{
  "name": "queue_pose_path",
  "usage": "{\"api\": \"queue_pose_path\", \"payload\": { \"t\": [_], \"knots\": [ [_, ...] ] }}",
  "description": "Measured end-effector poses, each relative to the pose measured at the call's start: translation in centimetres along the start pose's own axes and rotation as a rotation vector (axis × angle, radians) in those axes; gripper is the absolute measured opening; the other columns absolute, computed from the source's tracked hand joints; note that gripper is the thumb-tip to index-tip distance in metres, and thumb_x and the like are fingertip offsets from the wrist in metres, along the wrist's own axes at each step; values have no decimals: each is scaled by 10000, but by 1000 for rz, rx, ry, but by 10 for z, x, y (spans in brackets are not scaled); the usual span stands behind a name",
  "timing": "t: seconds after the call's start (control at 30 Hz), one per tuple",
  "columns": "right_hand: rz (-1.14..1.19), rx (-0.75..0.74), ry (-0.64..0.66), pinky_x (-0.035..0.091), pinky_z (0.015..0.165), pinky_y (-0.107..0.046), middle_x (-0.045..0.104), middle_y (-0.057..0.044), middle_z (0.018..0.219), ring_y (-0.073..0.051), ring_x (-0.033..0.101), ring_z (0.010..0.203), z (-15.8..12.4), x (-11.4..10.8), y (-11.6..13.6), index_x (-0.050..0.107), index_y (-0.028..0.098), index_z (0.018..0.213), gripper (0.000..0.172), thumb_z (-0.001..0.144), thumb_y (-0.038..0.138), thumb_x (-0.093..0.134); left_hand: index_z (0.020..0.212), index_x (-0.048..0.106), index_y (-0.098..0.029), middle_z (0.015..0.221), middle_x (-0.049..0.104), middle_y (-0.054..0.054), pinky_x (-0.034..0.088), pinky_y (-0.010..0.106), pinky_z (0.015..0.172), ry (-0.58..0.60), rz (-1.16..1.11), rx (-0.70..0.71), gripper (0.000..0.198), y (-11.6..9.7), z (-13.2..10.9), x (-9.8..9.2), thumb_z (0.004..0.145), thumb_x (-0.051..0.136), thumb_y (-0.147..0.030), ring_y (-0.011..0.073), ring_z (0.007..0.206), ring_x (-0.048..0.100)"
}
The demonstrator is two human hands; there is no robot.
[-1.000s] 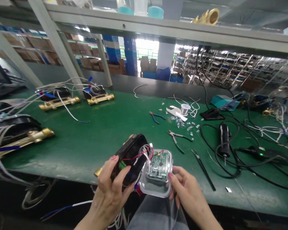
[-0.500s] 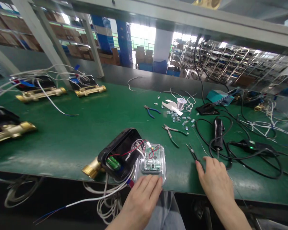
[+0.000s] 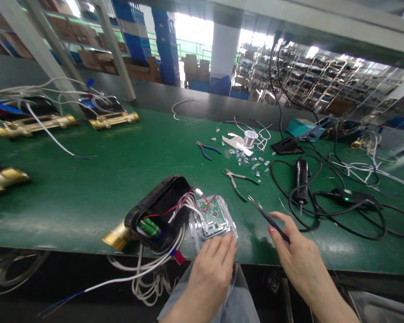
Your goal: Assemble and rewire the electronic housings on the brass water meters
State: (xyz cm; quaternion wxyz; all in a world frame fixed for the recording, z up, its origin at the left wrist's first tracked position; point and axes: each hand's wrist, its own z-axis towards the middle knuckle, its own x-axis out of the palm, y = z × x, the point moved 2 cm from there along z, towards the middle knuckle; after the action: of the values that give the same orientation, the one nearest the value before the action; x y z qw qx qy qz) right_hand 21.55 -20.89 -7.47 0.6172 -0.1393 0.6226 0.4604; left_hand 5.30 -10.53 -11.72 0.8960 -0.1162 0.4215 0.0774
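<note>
Clear cover with the circuit board inside sits at the near edge of the bench, tilted, touching the open black housing on its left. Red and white wires run from housing to board. A green battery shows inside the housing, and a brass fitting sticks out of its left end. White cables hang off the bench edge below.

Left hand: fingers closed over the cover's near rim, thumb hidden underneath, so it reads as a hold on the cover.

Right hand: fingers pinched together on black tweezers, tip pointing up-left, just right of the cover and apart from it. Can't tell if the tip touches the bench.

Step in hand, my read: board steadied with 1 hand, tool picked up in the other, no contact with the board yet. Tweezer work on it would call for keeping the cover pinned and coming in from the right, clear of the red wires.

Further out: pliers, blue-handled cutters, loose small clips, solder spool, soldering iron amid black cable. 3 more brass units lie left and back left, the nearest at the bench's left edge.
</note>
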Motion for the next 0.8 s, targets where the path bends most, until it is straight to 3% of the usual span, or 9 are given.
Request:
{"api": "queue_pose_path", "payload": {
  "t": [0.27, 0.37, 0.5, 0.8],
  "knots": [
    [109, -124, 12, 506, 642, -270, 696, -9, 857, -185, 683, 759, -11, -1, 20, 589, 234, 1017, 217, 957, 345, 413, 1117, 631, -48, 1114, 687, 141, 560, 352, 725, 9, 14, 3, 277, 1, -3, 4, 933, 435, -113, 215, 830, 622],
    [121, -182, 71, 535, 686, -259, 710, -24, 937, -170, 692, 800, -15, 0, 22, 555, 215, 1194, 291, 966, 283, 387, 1109, 636, -36, 1111, 685, 158, 567, 363, 750, 2, 39, -5, 286, -2, 1, 9, 935, 422, -113, 224, 852, 625],
    [157, -290, 164, 512, 911, -285, 669, -54, 1144, -159, 653, 1015, -19, 4, 21, 539, 218, 1288, 381, 970, 188, 332, 1106, 641, -29, 1098, 687, 170, 576, 370, 736, -15, 48, -19, 285, -4, 3, 12, 934, 435, -127, 226, 832, 627],
    [87, -222, 254, 525, 919, -371, 703, -75, 1052, -184, 700, 810, -20, 3, 29, 604, 194, 1237, 396, 958, 173, 323, 1073, 659, -55, 1084, 694, 163, 580, 353, 704, -50, 47, -36, 235, -4, 4, 10, 913, 500, -121, 216, 819, 638]
  ]
}}
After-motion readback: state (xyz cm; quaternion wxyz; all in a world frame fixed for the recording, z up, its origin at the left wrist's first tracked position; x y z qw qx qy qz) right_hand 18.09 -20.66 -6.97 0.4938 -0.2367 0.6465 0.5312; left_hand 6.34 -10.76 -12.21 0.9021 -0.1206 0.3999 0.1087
